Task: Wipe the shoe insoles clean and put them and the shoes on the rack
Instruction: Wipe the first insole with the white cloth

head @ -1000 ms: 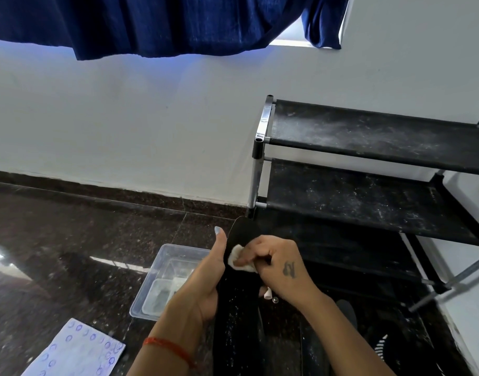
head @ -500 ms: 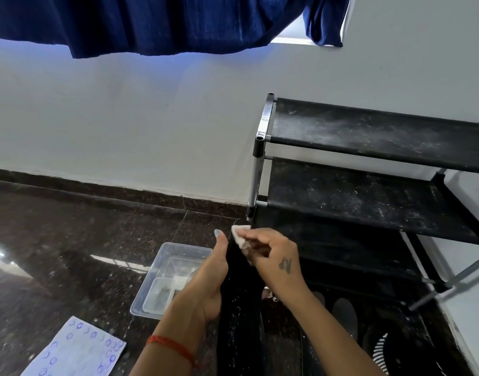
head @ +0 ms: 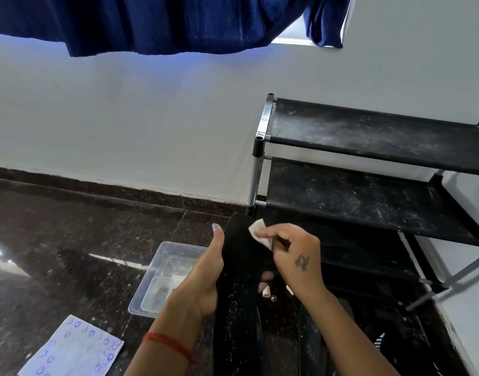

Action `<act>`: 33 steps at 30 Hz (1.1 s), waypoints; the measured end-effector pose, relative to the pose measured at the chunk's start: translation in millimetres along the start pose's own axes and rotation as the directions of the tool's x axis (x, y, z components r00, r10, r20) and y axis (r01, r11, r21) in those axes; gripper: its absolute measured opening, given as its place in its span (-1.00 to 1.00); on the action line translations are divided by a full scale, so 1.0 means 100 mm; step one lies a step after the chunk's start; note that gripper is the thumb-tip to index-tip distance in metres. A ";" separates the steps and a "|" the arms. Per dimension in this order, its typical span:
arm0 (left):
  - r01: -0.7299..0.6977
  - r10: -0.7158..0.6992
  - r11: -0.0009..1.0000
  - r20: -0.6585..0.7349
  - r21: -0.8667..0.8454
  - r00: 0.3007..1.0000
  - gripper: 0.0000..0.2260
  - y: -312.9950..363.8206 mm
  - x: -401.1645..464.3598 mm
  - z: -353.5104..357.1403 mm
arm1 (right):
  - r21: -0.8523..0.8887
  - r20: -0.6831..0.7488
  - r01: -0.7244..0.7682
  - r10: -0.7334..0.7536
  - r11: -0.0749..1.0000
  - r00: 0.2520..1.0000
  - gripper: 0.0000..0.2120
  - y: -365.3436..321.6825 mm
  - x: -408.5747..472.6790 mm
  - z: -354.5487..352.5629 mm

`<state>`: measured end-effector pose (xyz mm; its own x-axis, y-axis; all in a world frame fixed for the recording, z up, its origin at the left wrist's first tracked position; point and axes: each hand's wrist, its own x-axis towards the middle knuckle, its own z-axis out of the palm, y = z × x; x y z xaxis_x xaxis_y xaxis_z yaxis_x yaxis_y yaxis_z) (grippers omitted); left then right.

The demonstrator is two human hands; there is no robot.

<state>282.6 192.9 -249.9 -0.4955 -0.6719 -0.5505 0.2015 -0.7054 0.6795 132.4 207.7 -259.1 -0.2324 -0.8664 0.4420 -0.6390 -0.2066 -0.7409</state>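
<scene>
Lower centre of the frame: your left hand [head: 205, 278] grips the black insole [head: 239, 280] from its left edge, thumb along the side, fingertips showing past its right edge. Your right hand [head: 298, 256] pinches a small white wipe [head: 260, 232] against the insole's upper right, near the toe. At right stands the black shoe rack [head: 368, 202], its shelves dusty. At lower left, a clear plastic tub [head: 165, 278] sits on the dark floor [head: 70, 240], beside a printed sheet [head: 72, 348].
</scene>
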 end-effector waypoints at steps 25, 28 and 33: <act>-0.015 0.013 1.000 -0.084 -0.027 0.996 -0.31 0.00 -0.04 0.01 | -0.149 0.135 0.062 -0.042 0.987 0.990 -0.69 0.02 -0.05 0.10; -0.013 0.008 0.997 -0.083 -0.070 0.997 -0.29 0.01 -0.04 0.00 | -0.106 0.194 -0.005 0.025 0.994 0.981 -0.73 0.00 -0.05 0.04; -0.030 0.021 0.997 -0.128 -0.071 0.992 -0.28 0.02 -0.01 -0.04 | -0.051 0.441 -0.058 0.075 0.997 0.895 -0.74 -0.11 -0.09 -0.05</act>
<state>286.9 191.4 -249.8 -0.3791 -0.7096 -0.5940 0.2760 -0.6994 0.6593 137.6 219.6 -252.2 0.0675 -0.9908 0.1174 -0.6614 -0.1325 -0.7383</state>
